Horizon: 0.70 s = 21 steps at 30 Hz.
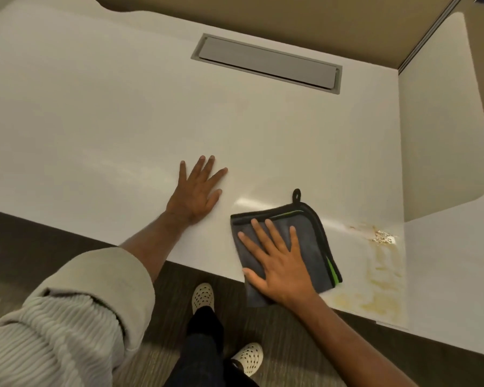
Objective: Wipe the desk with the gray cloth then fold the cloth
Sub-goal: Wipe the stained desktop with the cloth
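Flat, both hands: left hand [195,191] on desk [95,113], right hand [277,263] on gray cloth [310,233].

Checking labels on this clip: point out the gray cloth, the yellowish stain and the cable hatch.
gray cloth [309,233]: head view, bare gray fabric right of the fingers.
yellowish stain [382,270]: head view, smeared streaks right of the cloth.
cable hatch [266,62]: head view, middle of its gray lid.
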Available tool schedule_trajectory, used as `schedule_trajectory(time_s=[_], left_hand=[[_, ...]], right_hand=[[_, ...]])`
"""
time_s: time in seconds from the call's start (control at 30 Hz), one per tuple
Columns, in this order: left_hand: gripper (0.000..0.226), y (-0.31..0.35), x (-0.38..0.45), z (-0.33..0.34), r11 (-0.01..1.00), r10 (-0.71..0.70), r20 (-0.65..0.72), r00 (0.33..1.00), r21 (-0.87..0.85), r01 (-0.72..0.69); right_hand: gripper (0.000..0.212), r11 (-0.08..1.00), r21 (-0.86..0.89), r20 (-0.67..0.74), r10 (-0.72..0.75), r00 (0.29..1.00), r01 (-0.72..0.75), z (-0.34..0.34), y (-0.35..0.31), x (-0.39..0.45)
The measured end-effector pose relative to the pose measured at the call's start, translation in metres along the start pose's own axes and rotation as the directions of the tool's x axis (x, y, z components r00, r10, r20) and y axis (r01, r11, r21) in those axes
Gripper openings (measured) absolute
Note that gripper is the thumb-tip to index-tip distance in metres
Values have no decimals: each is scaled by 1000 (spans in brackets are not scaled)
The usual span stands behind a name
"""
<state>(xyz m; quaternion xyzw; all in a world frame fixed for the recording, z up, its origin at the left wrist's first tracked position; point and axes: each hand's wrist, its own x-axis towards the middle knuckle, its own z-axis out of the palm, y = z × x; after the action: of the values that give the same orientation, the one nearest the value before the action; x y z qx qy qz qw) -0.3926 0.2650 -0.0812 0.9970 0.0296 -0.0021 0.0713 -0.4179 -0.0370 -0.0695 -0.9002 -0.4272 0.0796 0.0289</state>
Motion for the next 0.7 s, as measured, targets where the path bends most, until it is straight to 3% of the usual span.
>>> schedule_trajectory(time_s=[0.07,0.17,0.23,0.3,0.43,0.53,0.63,0.7], left_hand=[[62,2,0,1,999,-37,0,999,24,37],[63,3,1,2,997,-67,18,998,25,66],[62,4,1,1,997,-73,22,997,24,72],[61,4,1,0,997,-73,23,997,32,72],[62,2,-1,-3,998,-66,23,998,17,65],[62,1,-1,-4,997,-70,16,997,-25,71],[63,1,-1,-4,998,-68,17,998,-12,68],[64,1,-2,-4,998,-66,11,998,-13,66]], right_hand=[[75,998,-37,8,44,999,-43,-7,36,-9],[71,955,-35,21,296,955,-295,-18,69,21],[72,905,-22,26,425,905,-425,-23,66,59],[75,888,-1,33,459,888,-460,-24,47,92],[74,936,15,22,352,936,-352,-19,2,103],[74,992,17,-12,123,992,-123,-7,-19,61],[74,989,-66,25,-129,991,130,-4,10,17],[71,982,-109,61,-148,987,154,-12,46,9]])
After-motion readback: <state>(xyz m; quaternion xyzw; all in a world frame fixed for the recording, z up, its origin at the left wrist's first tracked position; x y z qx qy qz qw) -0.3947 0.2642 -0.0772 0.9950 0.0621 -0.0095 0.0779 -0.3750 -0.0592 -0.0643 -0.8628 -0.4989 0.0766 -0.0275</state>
